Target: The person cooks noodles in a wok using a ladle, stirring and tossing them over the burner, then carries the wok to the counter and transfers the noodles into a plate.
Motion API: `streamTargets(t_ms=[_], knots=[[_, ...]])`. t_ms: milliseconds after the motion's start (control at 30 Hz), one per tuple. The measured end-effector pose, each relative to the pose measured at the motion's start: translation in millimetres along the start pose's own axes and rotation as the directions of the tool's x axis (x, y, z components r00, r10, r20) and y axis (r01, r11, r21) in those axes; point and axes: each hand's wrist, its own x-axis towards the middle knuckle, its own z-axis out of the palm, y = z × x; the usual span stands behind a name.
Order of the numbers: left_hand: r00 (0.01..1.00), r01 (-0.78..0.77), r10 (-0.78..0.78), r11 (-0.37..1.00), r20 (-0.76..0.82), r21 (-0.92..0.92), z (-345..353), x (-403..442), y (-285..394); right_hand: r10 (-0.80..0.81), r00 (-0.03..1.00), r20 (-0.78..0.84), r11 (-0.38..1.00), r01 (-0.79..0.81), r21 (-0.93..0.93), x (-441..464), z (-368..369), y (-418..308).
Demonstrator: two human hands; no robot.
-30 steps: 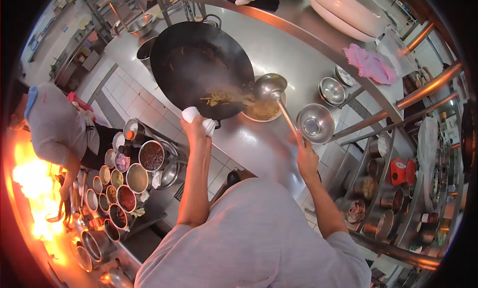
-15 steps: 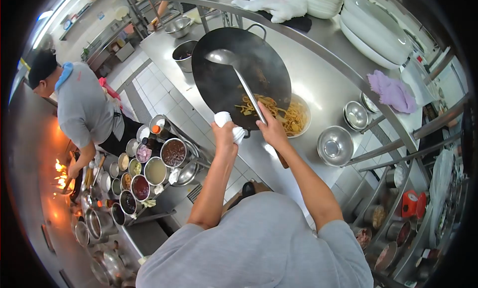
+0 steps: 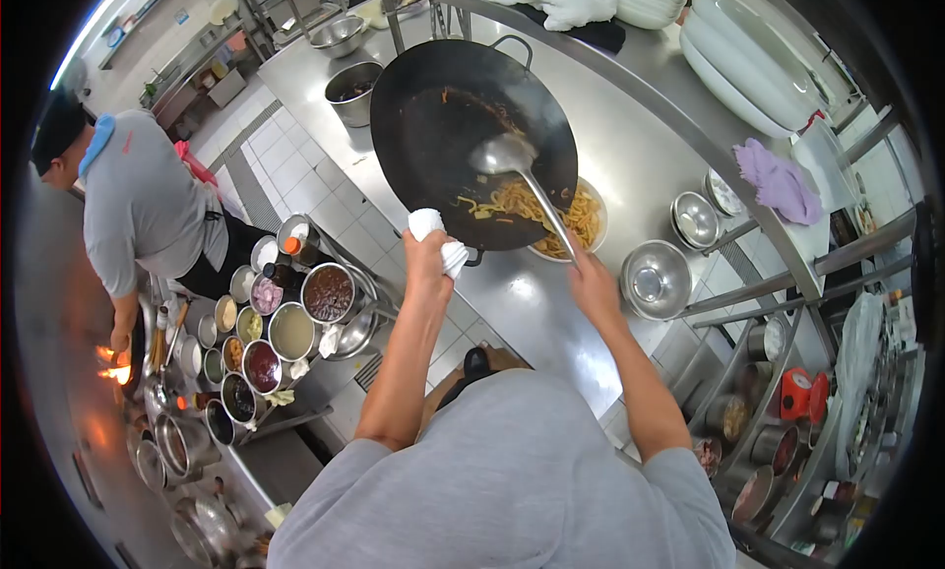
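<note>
A large black wok (image 3: 423, 126) is tilted, its lower right rim over a white bowl (image 3: 603, 236) of noodles. My left hand (image 3: 427, 262) is closed round a folded white cloth (image 3: 433, 232) at the wok's near left edge; whether it grips the rim through the cloth is hidden. In my right hand (image 3: 597, 291) is the handle of a steel ladle (image 3: 505, 154), its bowl resting against the wok's inner surface. Noodles (image 3: 522, 203) with pale vegetable pieces lie at the wok's lower side and in the bowl.
Left of me stand several sauce and ingredient pots (image 3: 293, 331). A co-worker in a grey shirt (image 3: 157, 195) is beside flames (image 3: 116, 374). Steel bowls (image 3: 658, 279) sit to the right. A metal shelf rail (image 3: 630, 72) crosses above the steel counter (image 3: 522, 303).
The ladle's bowl has come down the wok toward the noodles, while my right hand has moved right and nearer to me. More noodles are in the bowl. The co-worker's flames are smaller.
</note>
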Motion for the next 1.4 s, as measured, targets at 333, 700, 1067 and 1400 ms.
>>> streamTargets(t_ms=[333, 700, 1067, 1400], knots=[[0.999, -0.014, 0.013, 1.000, 0.041, 0.012, 1.2, 17.6, -2.3, -0.098, 0.995, 0.000, 0.995, 0.098, 0.007, -25.4, -9.3, -6.4], [0.998, 0.050, -0.051, 0.999, 0.047, 0.021, -7.2, 16.1, 4.9, -0.045, 0.997, -0.060, 0.991, 0.037, -0.126, -21.1, -17.0, 32.6], [0.996, 0.035, -0.035, 0.999, 0.080, 0.001, 2.4, 26.8, -9.7, 0.057, 0.998, 0.013, 0.979, -0.053, -0.199, -62.3, -46.9, 60.1], [0.999, -0.032, 0.034, 0.990, 0.009, -0.136, 28.5, 21.7, -17.3, 0.173, 0.985, -0.014, 0.957, -0.171, -0.235, -51.8, -23.9, 9.0]])
